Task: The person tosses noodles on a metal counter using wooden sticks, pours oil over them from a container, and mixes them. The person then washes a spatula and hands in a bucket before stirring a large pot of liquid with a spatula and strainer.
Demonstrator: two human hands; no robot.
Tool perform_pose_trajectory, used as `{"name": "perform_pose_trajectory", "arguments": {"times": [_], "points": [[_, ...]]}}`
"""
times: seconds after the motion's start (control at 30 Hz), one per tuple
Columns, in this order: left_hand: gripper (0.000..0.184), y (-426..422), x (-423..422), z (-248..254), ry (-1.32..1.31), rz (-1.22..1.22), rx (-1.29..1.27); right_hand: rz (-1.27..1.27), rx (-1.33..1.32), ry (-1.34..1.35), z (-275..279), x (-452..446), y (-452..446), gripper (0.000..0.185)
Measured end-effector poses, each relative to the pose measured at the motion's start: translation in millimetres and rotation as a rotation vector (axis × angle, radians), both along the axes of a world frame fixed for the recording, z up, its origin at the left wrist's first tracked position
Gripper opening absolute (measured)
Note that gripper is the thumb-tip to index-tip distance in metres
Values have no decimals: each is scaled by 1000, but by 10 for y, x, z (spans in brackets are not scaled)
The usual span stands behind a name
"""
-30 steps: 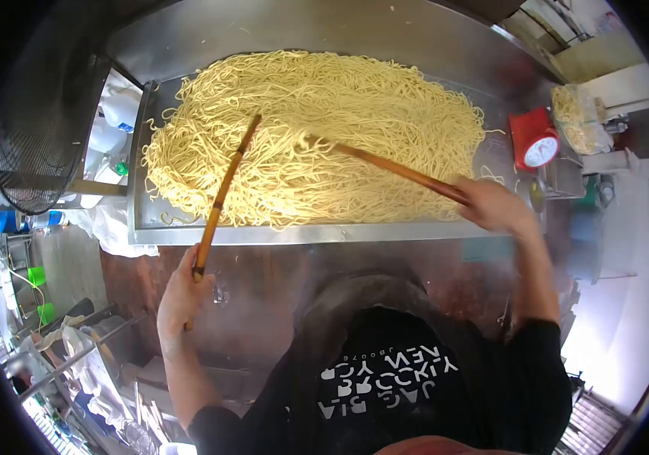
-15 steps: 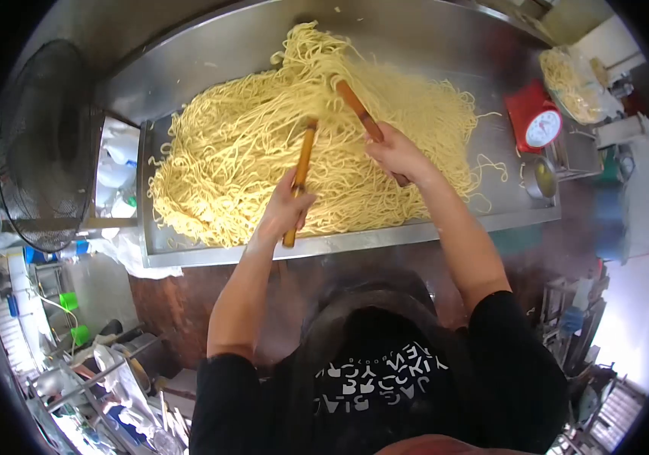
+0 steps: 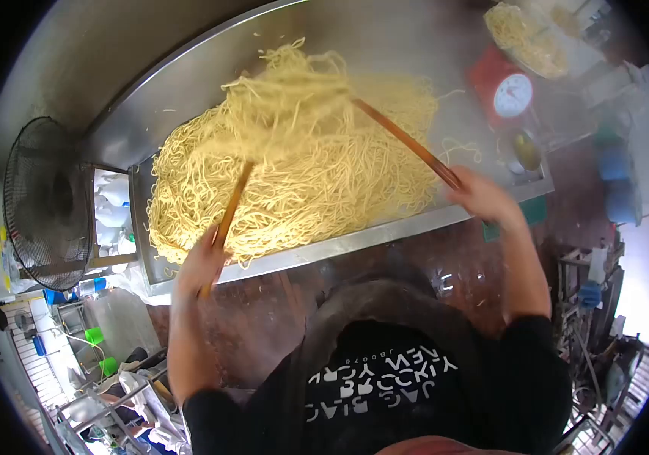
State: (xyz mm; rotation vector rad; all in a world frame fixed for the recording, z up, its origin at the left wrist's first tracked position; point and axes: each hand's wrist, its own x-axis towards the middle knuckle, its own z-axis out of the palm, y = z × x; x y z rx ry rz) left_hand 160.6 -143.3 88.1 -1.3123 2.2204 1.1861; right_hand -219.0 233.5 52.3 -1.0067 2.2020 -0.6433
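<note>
Noodles (image 3: 294,197) fill the left and middle of a metal tray (image 3: 355,246), in one wide yellow heap, with a few loose strands lying off toward the right end. From my remote seat I get both hands. Left hand (image 3: 201,262): fingers closed round a brown stick (image 3: 235,199), near end poking out below the fist, far tip at the lower edge of a raised clump. Right hand (image 3: 484,197): fingers wrapped on the butt of a second stick (image 3: 408,141), which slants up and left, tip meeting the clump's right side. I count that clump as up off the heap, loose and smeared (motion blur, so I can't tell exactly how strands sit on either tip). Both hands are on the near side, well apart, the left by the tray's front rim, the right just beyond it. At the right end I see a red scale (image 3: 491,80) with a white dial, a small bowl (image 3: 524,153) with something yellowish inside, and a bag (image 3: 525,42) of pale strands beyond. Left of the tray I log a wire-caged fan (image 3: 47,201). Black shirt (image 3: 377,379) with white lettering below; haze over the right side.
</note>
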Motion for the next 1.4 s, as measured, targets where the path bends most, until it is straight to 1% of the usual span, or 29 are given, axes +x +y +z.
{"name": "perform_pose_trajectory", "arguments": {"times": [0.03, 0.1, 0.17, 0.23, 0.27, 0.3, 0.33, 0.37, 0.4, 0.43, 0.5, 0.57, 0.63, 0.7, 0.73, 0.8, 0.83, 0.87, 0.9, 0.93, 1.0, 1.03, 1.1, 1.13, 1.17, 1.2, 1.27, 1.37, 1.4], "points": [[64, 46, 374, 45, -62, -65, 25, 35, 115, -14, 0, -66, 476, 34], [62, 284, 551, 59, -116, -192, 1, 67, 213, -298, 201, -29, 977, 28], [62, 742, 327, -27, -111, -331, -97, -139, 175, -656, -36, 132, 1041, 23], [60, 1133, -536, -165, -214, -256, -38, -313, -149, -1097, -818, 306, 859, 19], [59, 1162, -836, -496, -113, -308, -6, -300, -246, -1097, -976, 397, 597, 15], [58, 1302, -1310, -552, -162, -318, 20, -372, -221, -1141, -957, 383, 279, 23], [52, 1300, -1655, -861, -125, -411, -20, -396, -311, -1124, -1089, 250, 50, 25], [48, 1422, -2097, -835, -75, -452, -78, -423, -398, -1104, -1200, 59, -79, 28], [46, 1524, -2493, -726, -5, -449, -9, -484, -494, -1022, -1176, -179, -86, 27], [43, 1582, -2840, -805, 13, -546, -102, -542, -587, -937, -1110, -413, -73, 25], [39, 1943, -3422, -478, 16, -504, 7, -704, -653, -891, -735, -962, 203, 22], [36, 2303, -3785, -379, 47, -554, 23, -655, -713, -917, -652, -1563, 480, 18], [36, 2447, -3906, -369, 113, -573, 88, -669, -735, -806, -448, -1873, 640, 15], [38, 2428, -3848, -649, 199, -553, 237, -620, -640, -639, -367, -2033, 870, 14], [50, 2255, -3602, -728, 243, -630, 117, -604, -605, -553, -339, -2131, 990, 14], [72, 1917, -2874, -242, 87, -653, 39, -494, -248, -183, -290, -2110, 1356, 11], [71, 1738, -2505, 61, -103, -608, 9, -431, -69, 1, -307, -2070, 1590, 13], [69, 1442, -2018, 113, -96, -674, -101, -322, -27, 207, -433, -2050, 1935, 16], [69, 1317, -1671, 458, -152, -611, -109, -211, 15, 416, -515, -1973, 2227, 22], [70, 1168, -1321, 672, -204, -530, -147, -181, 295, 313, -137, -1781, 2349, 24], [69, 1159, -1189, 997, -417, -214, -111, -91, 442, 303, 178, -1561, 2752, 24], [70, 1139, -1237, 879, -421, -274, -163, -117, 508, 285, 407, -1456, 2817, 24], [71, 1028, -1327, 205, -430, -391, -269, -148, 537, 272, 832, -1311, 2818, 24], [70, 883, -1312, -489, -132, -523, -397, -152, 499, 276, 1008, -1252, 2804, 25], [68, 1074, -1749, -686, -137, -454, -316, -159, 461, 278, 1130, -1205, 2805, 25], [67, 1379, -2289, -559, -148, -330, -174, -142, 430, 290, 1209, -1200, 2806, 25], [65, 1396, -2817, -1101, 64, -416, -128, -94, 377, 307, 1314, -1236, 2744, 27], [66, 1619, -2929, -664, -7, -453, 33, 18, 377, 286, 1396, -1288, 2440, 27], [66, 1479, -2672, -643, 43, -476, -17, 65, 420, 270, 1378, -1299, 2385, 29]]}}
